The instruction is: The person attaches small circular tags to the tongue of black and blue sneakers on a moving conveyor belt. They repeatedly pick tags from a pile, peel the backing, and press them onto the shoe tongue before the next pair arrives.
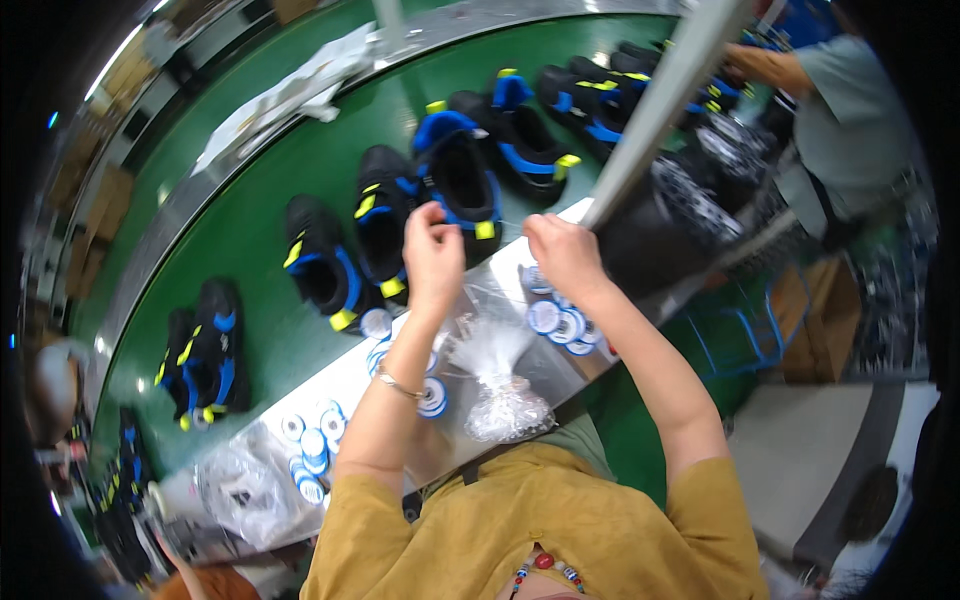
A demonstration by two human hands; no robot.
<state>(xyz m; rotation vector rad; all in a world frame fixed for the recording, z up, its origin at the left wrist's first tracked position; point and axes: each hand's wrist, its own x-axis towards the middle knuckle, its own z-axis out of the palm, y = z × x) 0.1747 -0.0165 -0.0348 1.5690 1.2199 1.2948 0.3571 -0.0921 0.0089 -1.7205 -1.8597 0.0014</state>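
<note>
Mustard shirt [530,515] nearest the lens, filling the lower middle. Green surface [265,285] curves across beyond it; a white table [270,421] lies on the near side, so the person reaches across the table toward the green. At upper right, a co-worker [850,130] in a pale top, beyond a slanted post [660,110].

Black shoes with blue and yellow parts stand in a loose row, openings up, probably so the insides and heels stay reachable. Blue-collared shoe [458,165] is the one at the hands: on the green, upright, yellow heel tab toward the person.

Left hand [434,258] is raised at its near left side, fingers curled; right hand [563,250] sits to its right, fingers bent down. Blur hides the tips: cannot tell whether either pinches anything, or whether the left touches the shoe.

Tied-looking clear bag [508,405] rests on the table between the forearms, handy to both. Another clear bag [250,485] lies at far left. White-and-blue discs [545,317] sit in loose clusters on both sides, presumably for easy picking. Smallest: bracelet [398,385], left wrist.
</note>
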